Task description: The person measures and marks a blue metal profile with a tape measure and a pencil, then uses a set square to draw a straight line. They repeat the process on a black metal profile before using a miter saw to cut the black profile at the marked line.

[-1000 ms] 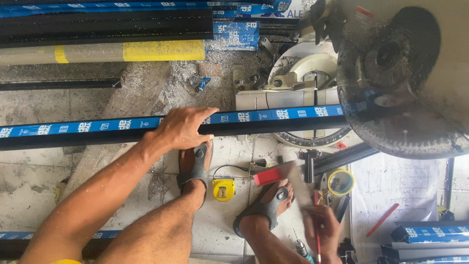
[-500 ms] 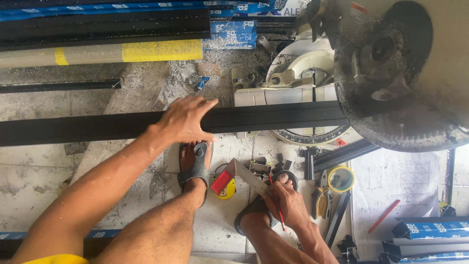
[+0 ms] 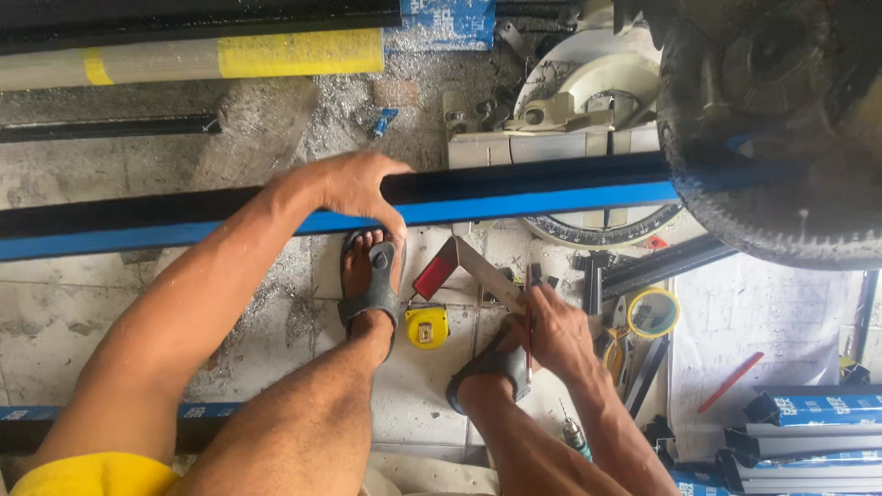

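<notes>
Left hand (image 3: 354,188) grips the black-and-blue bar (image 3: 514,188) lying uncut across the saw's base (image 3: 551,147); right hand (image 3: 556,331) holds a square (image 3: 469,266) clear of it, no marking visible.

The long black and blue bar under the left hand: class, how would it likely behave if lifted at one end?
The bar looks stiff and straight. Being long, it would probably swing and feel unwieldy. Its flat faces make rolling unlikely.
</notes>
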